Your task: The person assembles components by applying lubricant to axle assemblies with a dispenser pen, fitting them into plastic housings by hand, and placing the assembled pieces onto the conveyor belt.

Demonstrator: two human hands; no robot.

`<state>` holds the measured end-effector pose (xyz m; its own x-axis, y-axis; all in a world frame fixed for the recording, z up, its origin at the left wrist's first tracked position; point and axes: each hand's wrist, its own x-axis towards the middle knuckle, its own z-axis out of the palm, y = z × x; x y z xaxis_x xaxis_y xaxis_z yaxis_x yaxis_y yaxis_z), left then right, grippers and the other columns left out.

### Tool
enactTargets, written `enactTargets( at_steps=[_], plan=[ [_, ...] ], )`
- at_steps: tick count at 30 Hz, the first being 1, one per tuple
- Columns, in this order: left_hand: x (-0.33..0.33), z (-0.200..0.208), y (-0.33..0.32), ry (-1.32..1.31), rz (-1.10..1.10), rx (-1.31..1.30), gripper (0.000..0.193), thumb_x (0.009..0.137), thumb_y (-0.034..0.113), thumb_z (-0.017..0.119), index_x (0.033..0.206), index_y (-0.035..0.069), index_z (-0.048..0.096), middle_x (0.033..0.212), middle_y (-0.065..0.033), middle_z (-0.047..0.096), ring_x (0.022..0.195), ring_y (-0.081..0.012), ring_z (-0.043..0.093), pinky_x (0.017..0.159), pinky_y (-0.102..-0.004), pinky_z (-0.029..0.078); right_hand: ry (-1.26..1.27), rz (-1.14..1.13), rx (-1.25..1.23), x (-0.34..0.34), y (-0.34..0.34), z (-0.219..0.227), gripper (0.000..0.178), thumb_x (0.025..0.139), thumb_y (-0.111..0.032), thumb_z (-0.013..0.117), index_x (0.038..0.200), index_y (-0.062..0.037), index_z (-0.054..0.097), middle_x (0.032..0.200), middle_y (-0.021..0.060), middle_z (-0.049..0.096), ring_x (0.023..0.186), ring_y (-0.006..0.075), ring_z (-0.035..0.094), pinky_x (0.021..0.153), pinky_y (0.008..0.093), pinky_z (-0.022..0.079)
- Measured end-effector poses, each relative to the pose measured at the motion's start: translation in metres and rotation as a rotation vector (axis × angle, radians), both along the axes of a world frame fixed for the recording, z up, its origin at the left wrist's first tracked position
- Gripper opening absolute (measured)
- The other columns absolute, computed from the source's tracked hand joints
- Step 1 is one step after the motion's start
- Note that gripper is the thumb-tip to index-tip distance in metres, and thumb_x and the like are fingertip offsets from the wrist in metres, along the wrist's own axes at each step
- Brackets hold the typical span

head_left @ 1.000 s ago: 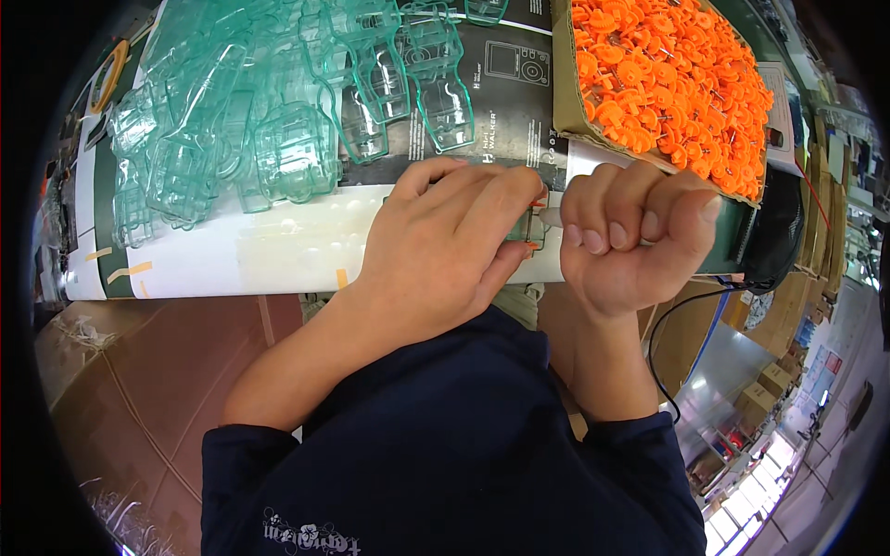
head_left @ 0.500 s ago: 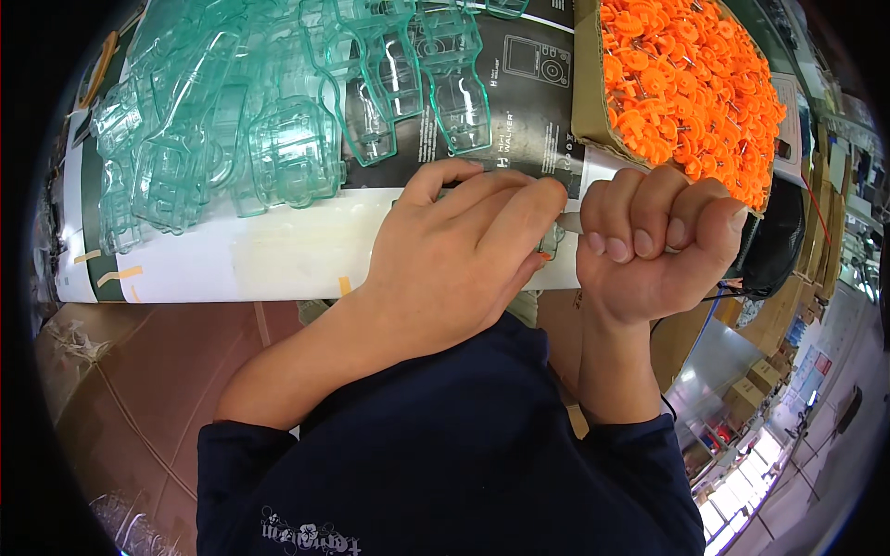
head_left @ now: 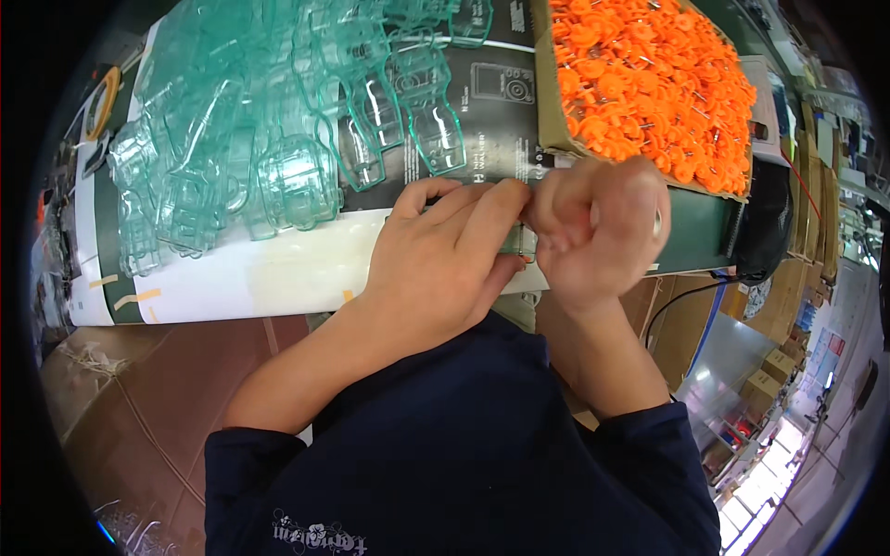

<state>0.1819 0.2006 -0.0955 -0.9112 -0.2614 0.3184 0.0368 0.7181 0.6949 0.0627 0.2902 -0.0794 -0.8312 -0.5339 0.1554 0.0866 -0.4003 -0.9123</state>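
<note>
Left hand grips a clear green piece; right hand, at three o'clock, clenched, any contents hidden!

Green-topped desk is spanning the upper part, edges bowing in the fisheye. Reddish-brown surface is filling lower left, floor or board, can't tell. Cardboard sheets are standing at right; cardboard boxes are sitting farther down. Pale wall is showing beyond them, details blurring. Paned window is glowing bright white, lower right.
</note>
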Motion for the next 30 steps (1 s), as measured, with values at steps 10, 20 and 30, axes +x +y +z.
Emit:
enactTargets(
  at_steps=[10,20,30],
  plan=[
    [0.007,-0.008,0.006,0.082,0.02,-0.165,0.047,0.081,0.012,0.074,0.125,0.005,0.059,0.127,-0.0028,0.067,0.118,-0.0199,0.063,0.102,-0.0371,0.041,-0.097,0.026,-0.227,0.011,0.033,0.0,0.046,0.11,-0.042,0.042,0.071,-0.0167,0.037,0.053,-0.002,0.036,0.043,0.0104,0.034,0.04,0.0263,0.029],
    [0.006,-0.009,0.007,0.054,0.025,-0.107,0.046,0.081,0.012,0.074,0.125,0.006,0.06,0.127,-0.0016,0.068,0.119,-0.0193,0.063,0.102,-0.0366,0.041,0.075,0.135,-0.179,0.015,0.035,-0.001,0.045,0.111,-0.043,0.041,0.074,-0.0161,0.038,0.056,-0.0012,0.039,0.045,0.0108,0.036,0.042,0.0277,0.031],
    [0.006,-0.012,0.009,0.086,0.041,-0.117,0.052,0.077,0.009,0.077,0.126,0.005,0.062,0.126,-0.0027,0.069,0.117,-0.021,0.065,0.097,-0.0366,0.045,0.138,0.201,-0.151,0.018,0.035,-0.002,0.039,0.11,-0.032,0.043,0.074,-0.0152,0.039,0.056,0.0,0.04,0.046,0.0121,0.036,0.044,0.0283,0.032]
  ],
)
